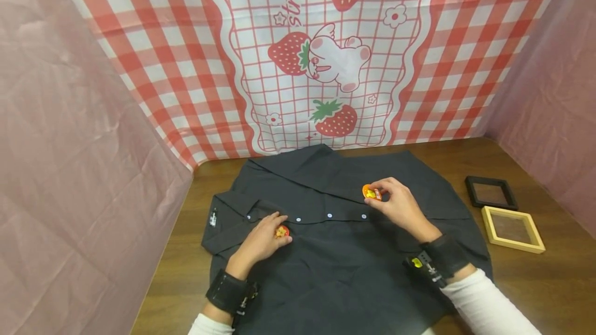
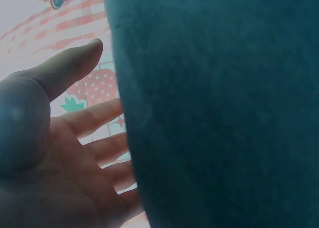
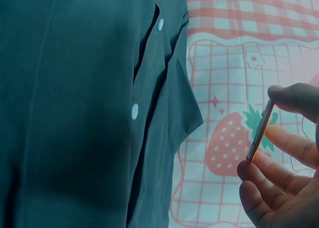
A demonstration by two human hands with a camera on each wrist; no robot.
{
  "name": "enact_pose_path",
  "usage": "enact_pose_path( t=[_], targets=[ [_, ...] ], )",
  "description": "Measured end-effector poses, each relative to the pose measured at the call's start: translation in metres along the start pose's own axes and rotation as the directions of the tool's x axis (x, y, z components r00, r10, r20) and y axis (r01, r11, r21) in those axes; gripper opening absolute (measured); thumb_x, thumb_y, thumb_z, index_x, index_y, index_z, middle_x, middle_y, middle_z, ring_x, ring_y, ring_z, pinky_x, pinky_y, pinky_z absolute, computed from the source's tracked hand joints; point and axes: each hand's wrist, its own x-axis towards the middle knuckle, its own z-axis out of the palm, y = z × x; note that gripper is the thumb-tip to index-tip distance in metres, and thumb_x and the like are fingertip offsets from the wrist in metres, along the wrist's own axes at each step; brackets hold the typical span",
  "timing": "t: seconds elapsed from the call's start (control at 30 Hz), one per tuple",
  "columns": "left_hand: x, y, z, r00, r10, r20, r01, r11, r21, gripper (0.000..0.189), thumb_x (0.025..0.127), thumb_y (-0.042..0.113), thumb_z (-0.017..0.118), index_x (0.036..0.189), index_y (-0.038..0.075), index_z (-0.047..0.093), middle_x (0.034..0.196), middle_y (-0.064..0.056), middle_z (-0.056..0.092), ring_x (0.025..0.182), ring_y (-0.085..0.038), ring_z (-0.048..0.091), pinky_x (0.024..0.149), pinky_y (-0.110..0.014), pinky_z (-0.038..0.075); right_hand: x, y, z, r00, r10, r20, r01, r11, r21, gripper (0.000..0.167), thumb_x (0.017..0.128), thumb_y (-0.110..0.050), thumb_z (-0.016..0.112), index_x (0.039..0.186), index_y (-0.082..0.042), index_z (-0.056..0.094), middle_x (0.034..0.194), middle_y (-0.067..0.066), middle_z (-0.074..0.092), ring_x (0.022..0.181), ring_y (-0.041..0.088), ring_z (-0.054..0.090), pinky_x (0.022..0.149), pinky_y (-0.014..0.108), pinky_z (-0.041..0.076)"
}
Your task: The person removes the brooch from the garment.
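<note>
Wooden table (image 1: 181,252), dark shirt (image 1: 326,262) crosswise, collar (image 1: 223,239) leftward.

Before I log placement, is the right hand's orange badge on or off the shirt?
Off: right hand pinches the orange badge clear of the shirt.

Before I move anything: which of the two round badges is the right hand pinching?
The badge farther right in the head view, pinched by the right hand; the other badge shows between thumb and fingers of the left hand.
</note>
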Motion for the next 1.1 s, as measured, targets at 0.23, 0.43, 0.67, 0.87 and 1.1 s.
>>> enact_pose_path(
  t=[0.23,0.43,0.67,0.87,1.1],
  targets=[
    [-0.001,-0.001,-0.001,1.000,-0.011,0.005,0.011,1.000,-0.011,0.057,0.089,0.029,0.070,0.138,0.005,0.053,0.149,-0.021,0.043,0.141,-0.038,0.038,0.112,-0.056,0.033,0.000,0.006,-0.004,0.999,0.011,-0.038,-0.011,1.000,-0.011,0.035,0.076,-0.016,0.083,0.105,-0.002,0.072,0.100,0.015,0.065,0.087,0.030,0.062,0.069,0.033,0.047],
    [-0.002,-0.001,-0.001,1.000,-0.009,0.009,0.009,1.000,-0.004,0.058,0.089,0.030,0.070,0.139,0.005,0.052,0.149,-0.022,0.043,0.141,-0.039,0.037,0.113,-0.056,0.032,-0.004,0.011,-0.008,0.998,0.053,-0.026,-0.054,0.998,-0.019,0.035,0.077,-0.016,0.082,0.108,-0.002,0.071,0.103,0.016,0.064,0.090,0.031,0.062,0.068,0.032,0.046],
    [-0.003,-0.002,-0.001,1.000,-0.009,0.005,0.009,1.000,-0.012,0.057,0.089,0.029,0.070,0.138,0.006,0.053,0.149,-0.021,0.044,0.141,-0.040,0.036,0.114,-0.055,0.031,-0.009,0.015,-0.019,0.996,0.083,-0.011,-0.084,0.996,-0.034,0.036,0.080,-0.015,0.080,0.111,-0.001,0.069,0.107,0.019,0.062,0.093,0.033,0.060,0.066,0.031,0.045],
    [-0.003,-0.001,-0.001,1.000,-0.010,0.002,0.010,1.000,-0.008,0.058,0.088,0.030,0.071,0.138,0.005,0.053,0.148,-0.021,0.045,0.141,-0.039,0.037,0.114,-0.055,0.032,-0.011,0.020,-0.031,0.997,0.068,-0.036,-0.070,0.995,-0.064,0.035,0.080,-0.015,0.080,0.110,0.001,0.069,0.105,0.019,0.062,0.092,0.035,0.061,0.066,0.032,0.045],
    [-0.002,-0.002,-0.001,1.000,-0.007,-0.003,0.007,1.000,0.004,0.057,0.088,0.029,0.071,0.137,0.005,0.054,0.148,-0.021,0.045,0.140,-0.039,0.039,0.113,-0.055,0.032,-0.015,0.029,-0.039,0.996,0.073,-0.047,-0.077,0.993,-0.092,0.036,0.080,-0.017,0.080,0.109,0.002,0.069,0.106,0.021,0.061,0.092,0.036,0.060,0.065,0.030,0.044]
  ],
)
